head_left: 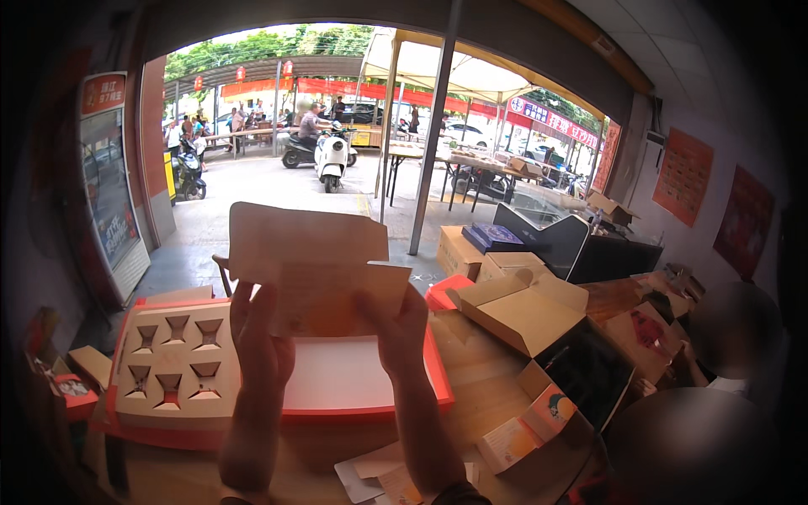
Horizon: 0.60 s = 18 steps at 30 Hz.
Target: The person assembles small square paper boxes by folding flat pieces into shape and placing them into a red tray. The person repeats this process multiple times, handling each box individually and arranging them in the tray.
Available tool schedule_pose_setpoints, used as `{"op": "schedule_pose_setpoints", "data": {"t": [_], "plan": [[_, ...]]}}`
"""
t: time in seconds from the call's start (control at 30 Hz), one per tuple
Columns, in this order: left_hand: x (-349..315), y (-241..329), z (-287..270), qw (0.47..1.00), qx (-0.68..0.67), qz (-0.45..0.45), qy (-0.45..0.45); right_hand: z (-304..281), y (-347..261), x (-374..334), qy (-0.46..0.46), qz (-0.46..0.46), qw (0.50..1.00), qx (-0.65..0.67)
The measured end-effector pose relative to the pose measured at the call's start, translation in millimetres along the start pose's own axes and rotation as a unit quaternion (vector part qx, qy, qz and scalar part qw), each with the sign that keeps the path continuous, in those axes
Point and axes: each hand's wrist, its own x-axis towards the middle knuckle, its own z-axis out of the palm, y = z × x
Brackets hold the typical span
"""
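Tabletop of wood spreads beneath my fingers, with an open brown carton to their right, a tan insert with six hollows to their left, and a red-rimmed white tray below them. Between my left hand and right hand, whose fingers grasp its lower left and right sides, a creased brown cardboard piece is held raised; printed cards lie nearer me, right of my right fingers.
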Motion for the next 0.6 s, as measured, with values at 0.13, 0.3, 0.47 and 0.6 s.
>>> {"op": "schedule_pose_setpoints", "data": {"t": [0.13, 0.3, 0.47, 0.6], "plan": [[-5, -2, -19, 0.993, -0.052, -0.016, -0.107, -4, 0, 5, 0.076, -0.034, 0.996, -0.028], [-11, -9, -11, 0.971, 0.226, 0.066, -0.035, 1, -7, 1, 0.092, -0.056, 0.981, -0.161], [-4, -5, 6, 0.949, 0.304, 0.051, 0.07, 3, -8, -2, 0.068, -0.082, 0.979, -0.176], [-1, 7, -1, 0.915, 0.393, 0.089, 0.034, 8, -15, 3, 0.13, -0.185, 0.933, -0.279]]}}
